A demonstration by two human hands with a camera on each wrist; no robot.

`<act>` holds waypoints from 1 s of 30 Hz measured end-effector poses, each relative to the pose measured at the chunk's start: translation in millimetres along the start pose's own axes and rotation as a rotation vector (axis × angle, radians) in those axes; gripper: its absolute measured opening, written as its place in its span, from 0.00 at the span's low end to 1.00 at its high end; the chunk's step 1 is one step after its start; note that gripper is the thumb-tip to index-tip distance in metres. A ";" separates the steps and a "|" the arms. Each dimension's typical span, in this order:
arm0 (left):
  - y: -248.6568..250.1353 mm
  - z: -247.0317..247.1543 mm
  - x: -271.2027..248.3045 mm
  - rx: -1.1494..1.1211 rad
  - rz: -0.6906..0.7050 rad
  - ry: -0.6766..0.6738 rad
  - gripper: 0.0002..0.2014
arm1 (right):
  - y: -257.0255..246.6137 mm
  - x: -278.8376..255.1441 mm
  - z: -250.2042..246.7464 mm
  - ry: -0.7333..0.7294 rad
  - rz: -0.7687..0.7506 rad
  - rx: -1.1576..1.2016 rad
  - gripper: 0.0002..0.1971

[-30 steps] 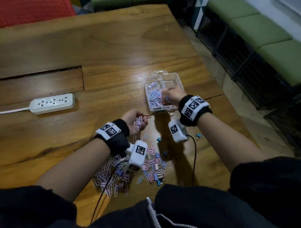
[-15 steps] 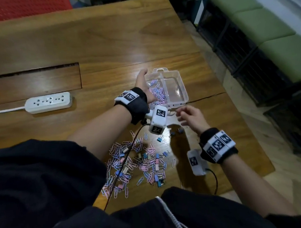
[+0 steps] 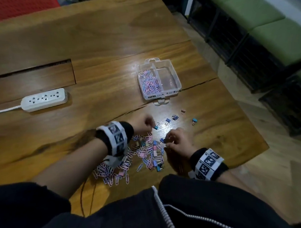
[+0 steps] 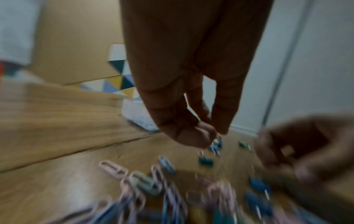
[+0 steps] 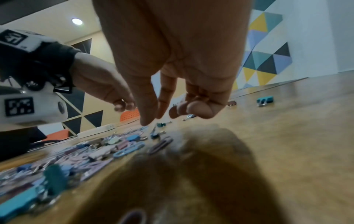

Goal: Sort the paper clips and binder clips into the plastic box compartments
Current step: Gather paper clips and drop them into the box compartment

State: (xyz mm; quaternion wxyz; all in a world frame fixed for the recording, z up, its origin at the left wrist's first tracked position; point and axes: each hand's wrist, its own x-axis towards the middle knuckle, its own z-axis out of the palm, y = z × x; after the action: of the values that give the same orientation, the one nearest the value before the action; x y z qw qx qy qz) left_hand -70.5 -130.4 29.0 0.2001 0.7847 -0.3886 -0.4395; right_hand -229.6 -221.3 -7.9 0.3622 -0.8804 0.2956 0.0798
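Note:
A clear plastic box (image 3: 161,95) stands on the wooden table; its left compartment holds pink and blue paper clips (image 3: 149,83), and its right one looks bare. A mixed pile of paper clips and binder clips (image 3: 145,155) lies nearer to me. My left hand (image 3: 152,125) (image 4: 214,136) hovers at the pile's far edge, fingertips pinching a blue binder clip (image 3: 156,126) by its wire. My right hand (image 3: 166,141) (image 5: 153,119) points thumb and forefinger down, slightly apart, at another blue binder clip (image 3: 163,140) (image 5: 154,134), its other fingers curled.
Several loose binder clips (image 3: 175,117) lie between the pile and the box. A white power strip (image 3: 43,100) sits at the left, beside a recessed slot (image 3: 29,69) in the tabletop. The table's right edge drops off toward green benches (image 3: 264,25).
My left hand has come back from over the box to the pile's far edge. My right hand has dropped from in front of the box down to the pile.

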 end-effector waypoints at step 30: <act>-28.9 35.0 -19.1 0.386 0.108 0.024 0.20 | -20.8 7.1 15.3 0.047 0.032 -0.060 0.09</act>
State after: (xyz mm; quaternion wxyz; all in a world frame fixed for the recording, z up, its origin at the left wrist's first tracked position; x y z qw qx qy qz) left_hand -93.5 -96.6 1.5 0.0739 0.7916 -0.5048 -0.3362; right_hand -210.7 -202.4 -9.2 0.3273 -0.8876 0.3156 0.0737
